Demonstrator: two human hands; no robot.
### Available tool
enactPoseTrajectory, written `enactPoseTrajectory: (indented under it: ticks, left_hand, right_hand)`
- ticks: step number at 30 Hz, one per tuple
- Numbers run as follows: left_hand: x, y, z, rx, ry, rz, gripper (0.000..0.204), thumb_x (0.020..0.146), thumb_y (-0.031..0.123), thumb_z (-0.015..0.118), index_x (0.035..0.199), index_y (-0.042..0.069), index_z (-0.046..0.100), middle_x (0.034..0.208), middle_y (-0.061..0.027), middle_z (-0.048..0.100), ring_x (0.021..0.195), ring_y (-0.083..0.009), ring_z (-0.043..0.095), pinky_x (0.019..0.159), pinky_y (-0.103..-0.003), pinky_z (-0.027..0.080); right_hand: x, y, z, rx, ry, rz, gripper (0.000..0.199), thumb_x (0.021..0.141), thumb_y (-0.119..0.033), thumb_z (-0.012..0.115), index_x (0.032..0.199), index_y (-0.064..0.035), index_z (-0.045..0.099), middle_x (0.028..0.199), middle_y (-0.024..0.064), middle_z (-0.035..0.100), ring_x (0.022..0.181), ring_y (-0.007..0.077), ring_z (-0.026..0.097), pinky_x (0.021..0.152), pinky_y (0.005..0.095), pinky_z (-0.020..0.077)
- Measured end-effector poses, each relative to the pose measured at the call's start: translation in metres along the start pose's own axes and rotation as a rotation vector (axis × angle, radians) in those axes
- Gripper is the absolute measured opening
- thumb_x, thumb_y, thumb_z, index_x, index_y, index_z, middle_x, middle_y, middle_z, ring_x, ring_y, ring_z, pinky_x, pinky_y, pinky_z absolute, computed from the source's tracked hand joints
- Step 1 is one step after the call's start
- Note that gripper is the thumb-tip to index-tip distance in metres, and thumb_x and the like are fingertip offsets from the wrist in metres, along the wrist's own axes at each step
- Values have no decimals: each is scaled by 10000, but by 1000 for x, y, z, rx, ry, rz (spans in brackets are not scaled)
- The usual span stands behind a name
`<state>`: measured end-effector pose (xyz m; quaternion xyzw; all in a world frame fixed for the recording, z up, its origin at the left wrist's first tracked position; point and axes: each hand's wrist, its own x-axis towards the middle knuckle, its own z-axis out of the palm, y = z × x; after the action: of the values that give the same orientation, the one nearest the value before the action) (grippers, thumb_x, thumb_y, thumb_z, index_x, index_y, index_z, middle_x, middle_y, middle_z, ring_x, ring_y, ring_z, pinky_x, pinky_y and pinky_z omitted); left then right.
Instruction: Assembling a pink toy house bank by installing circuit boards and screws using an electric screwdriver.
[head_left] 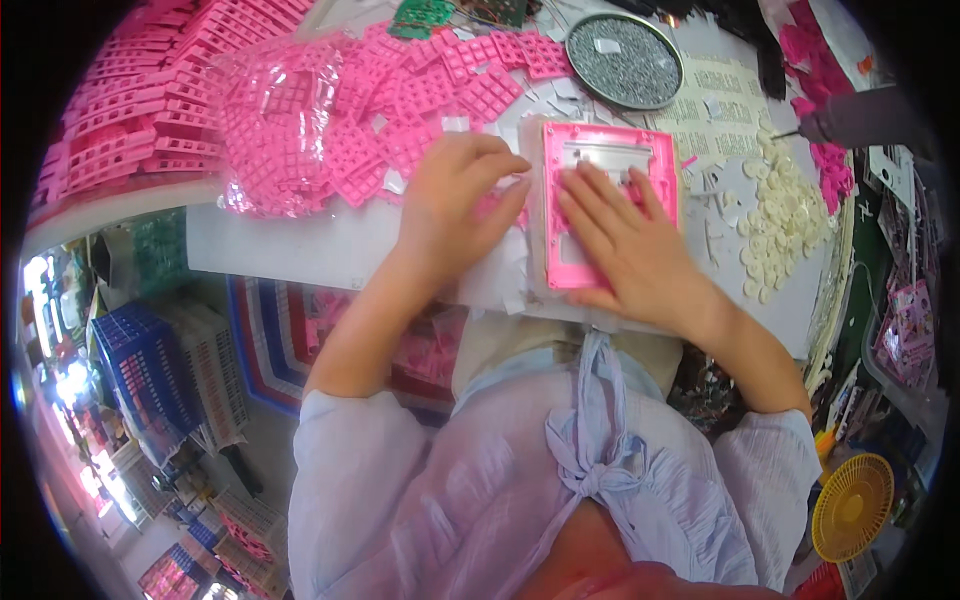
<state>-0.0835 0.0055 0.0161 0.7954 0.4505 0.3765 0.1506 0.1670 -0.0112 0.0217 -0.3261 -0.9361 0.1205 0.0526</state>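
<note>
Right hand (632,245) palm down, fingers spread across pink plastic housing (568,266), upper centre of frame; forearm in from lower right. Left hand (452,205) just left of housing, fingers bent, thumb and index tips near each other; can't tell if anything's pinched. Round dish (640,106) of small metal parts crowds housing's top side. Dark powered driver (865,115) juts in at upper right, bit near pile of cream discs (785,225). Pink grid panels (492,93) heaped upper left, beside clear bag (280,130) of more. Yellow basket (852,508) lower right.
</note>
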Motion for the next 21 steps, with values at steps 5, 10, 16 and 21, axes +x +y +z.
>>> enactPoseTrajectory:
  ticks: [5, 10, 16, 21]
  left_hand:
    - [64, -47, -25, 179, -9, -24, 151, 882, 122, 698, 998, 30, 731, 935, -108, 698, 896, -242, 674, 784, -341, 528]
    - [146, -168, -38, 520, -89, -440, 378, 866, 427, 679, 1065, 118, 764, 1090, -100, 745, 1019, -305, 692, 896, -477, 511]
    - [198, -177, -26, 928, -519, -710, 599, 758, 619, 715, 1159, 174, 750, 1138, -51, 750, 1078, -289, 690, 916, -693, 404]
    - [200, -223, -40, 412, -51, -658, 345, 743, 348, 826, 956, 94, 729, 955, -41, 748, 861, -253, 708, 793, -401, 546]
  right_hand:
    - [-1, -9, 0, 5, -125, 22, 1087, 791, -635, 682, 1533, 67, 310, 1647, 215, 222, 1554, 341, 159, 1215, 582, 159]
    - [4, -8, 0, 20, -143, 15, 1122, 765, -628, 712, 1538, 71, 296, 1645, 229, 219, 1551, 354, 160, 1217, 579, 159]
    - [-1, -8, 5, 11, -107, 50, 1121, 743, -598, 745, 1534, 66, 307, 1643, 222, 232, 1548, 351, 172, 1215, 578, 173]
    - [1, -8, 3, 44, -105, 19, 1089, 738, -547, 778, 1527, 49, 322, 1644, 211, 233, 1545, 354, 181, 1213, 576, 183]
